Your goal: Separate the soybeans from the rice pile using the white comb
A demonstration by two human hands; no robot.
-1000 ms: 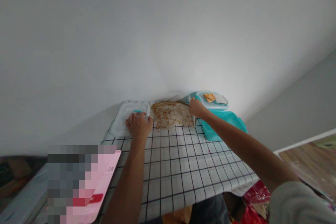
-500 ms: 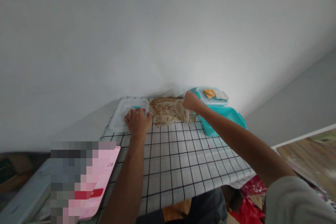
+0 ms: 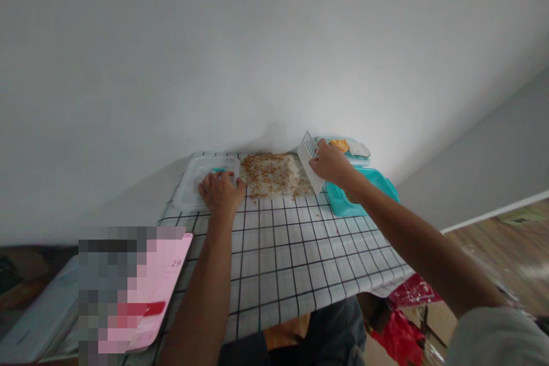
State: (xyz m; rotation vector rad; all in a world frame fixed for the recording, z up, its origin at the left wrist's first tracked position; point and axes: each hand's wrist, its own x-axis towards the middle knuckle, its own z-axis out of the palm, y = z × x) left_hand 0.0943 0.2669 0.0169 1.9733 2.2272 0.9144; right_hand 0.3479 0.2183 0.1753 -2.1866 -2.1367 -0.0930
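Observation:
My left hand [image 3: 222,190] lies on the near right part of a clear plastic tray or lid [image 3: 189,194], fingers apart, thumb towards its right edge. A small teal piece shows just beyond the fingers. To the right of it, a layer of brown and pale loose grains [image 3: 270,174] spreads over the checked cloth. My right hand [image 3: 332,163] is closed around a white slotted scoop [image 3: 307,163], which is tilted at the right end of the grains. Under my right forearm stands a teal plastic box [image 3: 338,204] with some grainy material inside, partly hidden.
Behind the box lies a teal-rimmed clear lid [image 3: 362,162] bearing an orange piece [image 3: 340,145] and a whitish piece [image 3: 358,149]. A pink phone-like screen [image 3: 165,291], partly pixelated, is at the left. A wall [image 3: 257,57] rises behind the table.
My right hand has moved right with the scoop, whose slotted face now shows. Pale grains have shifted near the right end of the layer. My left hand stays on the clear plastic.

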